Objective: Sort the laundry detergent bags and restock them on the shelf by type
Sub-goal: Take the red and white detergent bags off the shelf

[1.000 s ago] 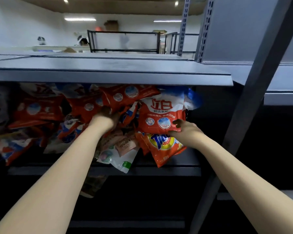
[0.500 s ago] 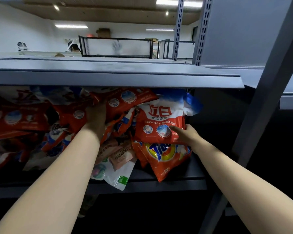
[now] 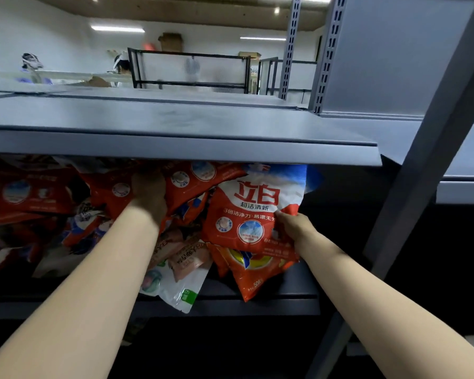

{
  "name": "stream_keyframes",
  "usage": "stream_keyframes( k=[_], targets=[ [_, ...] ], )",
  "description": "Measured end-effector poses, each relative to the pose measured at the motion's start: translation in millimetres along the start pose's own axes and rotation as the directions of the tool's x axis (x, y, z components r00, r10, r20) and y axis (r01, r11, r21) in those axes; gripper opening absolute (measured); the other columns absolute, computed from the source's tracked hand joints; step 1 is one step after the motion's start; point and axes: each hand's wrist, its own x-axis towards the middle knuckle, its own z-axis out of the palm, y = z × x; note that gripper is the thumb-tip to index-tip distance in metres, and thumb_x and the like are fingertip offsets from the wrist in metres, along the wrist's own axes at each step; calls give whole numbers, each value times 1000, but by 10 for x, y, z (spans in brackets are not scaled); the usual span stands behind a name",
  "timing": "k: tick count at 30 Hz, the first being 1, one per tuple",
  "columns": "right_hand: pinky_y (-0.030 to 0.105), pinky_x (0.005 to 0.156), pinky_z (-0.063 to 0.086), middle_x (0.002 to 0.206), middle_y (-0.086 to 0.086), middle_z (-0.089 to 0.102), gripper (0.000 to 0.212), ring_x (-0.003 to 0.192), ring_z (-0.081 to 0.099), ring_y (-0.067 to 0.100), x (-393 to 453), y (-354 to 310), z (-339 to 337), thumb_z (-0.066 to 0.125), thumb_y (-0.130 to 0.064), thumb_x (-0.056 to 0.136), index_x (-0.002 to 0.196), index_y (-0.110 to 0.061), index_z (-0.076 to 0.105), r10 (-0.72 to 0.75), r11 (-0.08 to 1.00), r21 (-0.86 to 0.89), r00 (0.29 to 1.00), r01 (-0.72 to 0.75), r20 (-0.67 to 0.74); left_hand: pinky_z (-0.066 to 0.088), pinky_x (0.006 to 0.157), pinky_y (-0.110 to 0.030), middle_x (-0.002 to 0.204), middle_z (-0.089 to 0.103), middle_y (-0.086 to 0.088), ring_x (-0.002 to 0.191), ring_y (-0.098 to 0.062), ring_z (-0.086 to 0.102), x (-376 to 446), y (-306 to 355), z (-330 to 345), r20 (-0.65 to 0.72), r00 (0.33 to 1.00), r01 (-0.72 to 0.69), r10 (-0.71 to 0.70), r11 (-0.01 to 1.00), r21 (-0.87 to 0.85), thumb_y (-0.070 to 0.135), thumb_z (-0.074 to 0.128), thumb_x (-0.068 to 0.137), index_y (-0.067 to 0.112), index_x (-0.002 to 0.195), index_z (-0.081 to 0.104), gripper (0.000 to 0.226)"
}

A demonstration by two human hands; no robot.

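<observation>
A red and white detergent bag [image 3: 253,212], glossy crinkled plastic with large red characters on its white upper half, stands upright right of centre in the frame, under the grey metal upper shelf [image 3: 175,132]. The right hand [image 3: 293,228] pinches its lower right edge, fingers curled onto the film. Just below it lies an orange detergent bag [image 3: 253,272] with a yellow and blue roundel, its pointed corner hanging over the front lip of the lower shelf [image 3: 271,306]. To the left, a white pouch with a green label [image 3: 179,287] also overhangs that lip, with pinkish sachets [image 3: 188,259] on top. The left hand [image 3: 148,192] reaches deep into the heap at centre, gripping a red detergent bag [image 3: 192,181] high in the pile (its fingertips are hidden in shadow). More red bags [image 3: 25,192] fill the left of the frame, piled loosely. A slanted grey steel upright [image 3: 422,160] crosses the right side.
</observation>
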Motion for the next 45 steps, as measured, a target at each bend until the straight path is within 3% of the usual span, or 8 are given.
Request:
stream_keyframes(
  k=[4,10,16,22,27,34,41,45],
  targets=[
    [49,88,53,95,10,71,33,89,68,32,-109,16,-68,64,-48,79,90,-18,66,-144,989,-44,988,142,-54,28,108,-34,145,35,-16,135,-29,33,-236,-19,-22,-101,979,-148,174,963,228,8,34,101,2,139,33,38],
    [32,73,46,86,-1,61,19,80,59,22,-683,-2,-205,47,-37,96,89,-23,58,-339,915,-313,906,254,-254,37,99,-35,136,49,-20,124,-33,46,-697,-75,-261,-258,951,65,-172,924,-378,18,35,101,-1,133,45,38],
    [29,60,37,68,-1,59,38,65,57,23,-1331,217,-260,42,-42,97,67,-20,50,-469,835,-490,788,249,-399,34,74,-25,106,61,-14,97,-28,56,-1079,-338,-641,-273,959,-163,72,930,-330,20,35,101,1,105,56,29],
    [33,70,48,77,-1,61,36,73,62,24,-1873,448,-448,43,-46,96,81,-16,57,-470,868,-439,667,231,-578,34,61,-26,83,56,-1,70,-15,50,-1477,-644,-876,-110,903,-428,416,895,-123,37,35,101,6,93,54,37],
    [29,67,37,74,-2,57,36,67,52,21,-2379,504,-724,44,-45,96,78,-16,54,-514,849,-478,561,224,-649,39,65,-29,86,63,-7,72,-25,58,-1870,-682,-919,-75,862,-506,501,846,-166,37,36,101,2,98,56,40],
    [26,62,33,78,2,59,44,65,49,19,-2940,573,-1350,43,-48,96,82,-10,57,-494,868,-466,374,170,-785,50,55,-39,69,67,-18,60,-37,64,-2446,-502,-895,-24,722,-674,691,696,-247,46,35,95,8,72,50,46],
    [31,66,35,93,20,69,52,84,64,38,-3276,651,-2072,44,-48,96,88,-1,64,-411,912,-402,204,86,-889,41,56,-33,70,67,-19,60,-37,61,-3090,20,-632,-46,670,-688,741,595,-416,43,37,95,1,77,59,50],
    [38,74,47,93,21,70,55,85,64,40,-3283,726,-2672,43,-51,95,89,-2,67,-371,928,-367,95,62,-924,37,52,-26,69,64,-11,52,-19,52,-3459,352,-375,-26,666,-643,745,557,-525,38,39,95,0,82,60,46]
  ],
)
